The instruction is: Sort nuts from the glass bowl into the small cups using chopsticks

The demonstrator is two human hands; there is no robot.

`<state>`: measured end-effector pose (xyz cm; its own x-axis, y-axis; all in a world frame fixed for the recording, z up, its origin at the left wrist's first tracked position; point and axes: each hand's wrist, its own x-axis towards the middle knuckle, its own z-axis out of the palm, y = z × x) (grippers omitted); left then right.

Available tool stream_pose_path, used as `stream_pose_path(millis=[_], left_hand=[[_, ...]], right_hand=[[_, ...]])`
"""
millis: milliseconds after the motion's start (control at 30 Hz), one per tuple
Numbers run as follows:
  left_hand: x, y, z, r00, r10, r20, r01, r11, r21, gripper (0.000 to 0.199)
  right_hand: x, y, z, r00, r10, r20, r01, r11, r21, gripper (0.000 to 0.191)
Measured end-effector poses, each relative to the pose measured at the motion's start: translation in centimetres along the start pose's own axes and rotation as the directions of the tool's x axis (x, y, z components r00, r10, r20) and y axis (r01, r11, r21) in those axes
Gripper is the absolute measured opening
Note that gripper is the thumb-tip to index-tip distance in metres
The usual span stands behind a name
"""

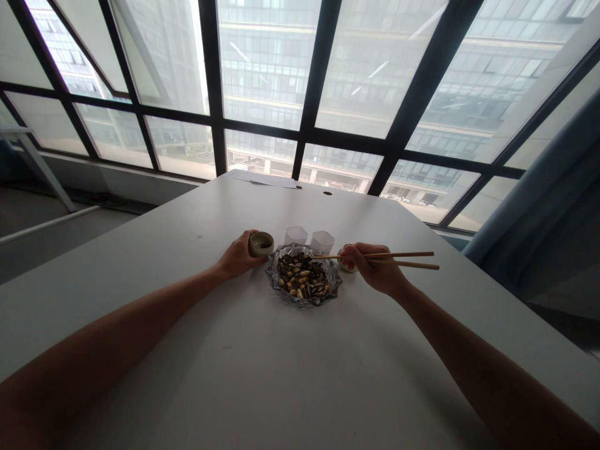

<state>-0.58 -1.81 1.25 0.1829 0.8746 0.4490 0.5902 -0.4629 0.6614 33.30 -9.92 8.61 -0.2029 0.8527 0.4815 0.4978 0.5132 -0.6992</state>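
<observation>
My left hand (240, 256) is wrapped round a small cup (261, 245), tilted a little, at the left of a faceted glass bowl (304, 302). Sunflower seeds (300, 262) fill the bowl, with paler nuts or shelled pieces (295, 291) along its near side. On the bowl's right, my right hand (375, 269) grips a pair of chopsticks (403, 255). Their tips reach over the bowl's far right rim; whether they pinch anything is too small to tell. A second small cup (344, 265) stands partly hidden behind the fingers of that hand.
Two translucent plastic cups (296, 236) stand just behind the bowl. The white table (281, 375) runs to tall windows (267, 62), with papers (262, 179) and a dark cable hole (327, 193) at its far end. A blue curtain (539, 181) hangs at the right.
</observation>
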Motion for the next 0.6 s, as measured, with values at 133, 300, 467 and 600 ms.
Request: stream_pose_path(millis=[133, 300, 467, 600], left_hand=[[0.0, 0.1, 0.0, 1.0, 0.01, -0.001, -0.01, 1.0, -0.003, 0.072], [0.0, 0.2, -0.1, 1.0, 0.014, 0.001, -0.014, 1.0, -0.007, 0.072], [-0.1, 0.2, -0.1, 1.0, 0.015, -0.003, -0.015, 1.0, -0.002, 0.072], [-0.1, 0.0, 0.0, 1.0, 0.003, 0.002, -0.003, 1.0, -0.004, 0.071]], right_hand=[[-0.2, 0.0, 0.4, 0.998, -0.041, -0.054, 0.043, 0.999, 0.029, 0.043], [-0.3, 0.0, 0.9, 0.988, -0.126, 0.09, 0.13, 0.991, -0.037, 0.042], [-0.3, 0.1, 1.1, 0.984, -0.135, 0.114, 0.147, 0.983, -0.112, 0.042], [-0.3, 0.2, 1.2, 0.987, -0.118, 0.112, 0.13, 0.986, -0.103, 0.043]])
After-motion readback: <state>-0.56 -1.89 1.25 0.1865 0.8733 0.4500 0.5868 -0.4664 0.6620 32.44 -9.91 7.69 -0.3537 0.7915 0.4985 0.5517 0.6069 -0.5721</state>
